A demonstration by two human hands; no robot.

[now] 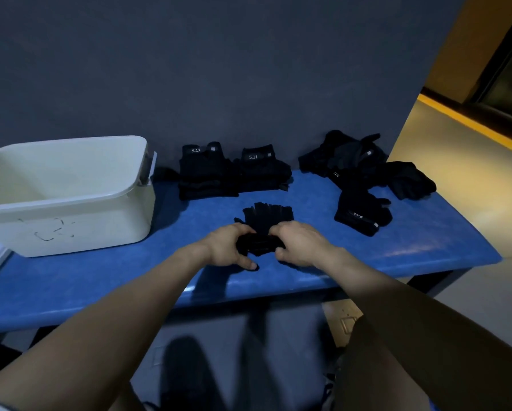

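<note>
Pointing lengthwise away, black glove (269, 217)

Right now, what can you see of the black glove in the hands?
The black glove looks like dark knit fabric, lying flat on the blue table. Its fingers fan out, pointing away from the person. The cuff end is bunched up and gripped from either side by the left hand and the right hand. Whether it is one glove or a stacked pair cannot be told.
</note>
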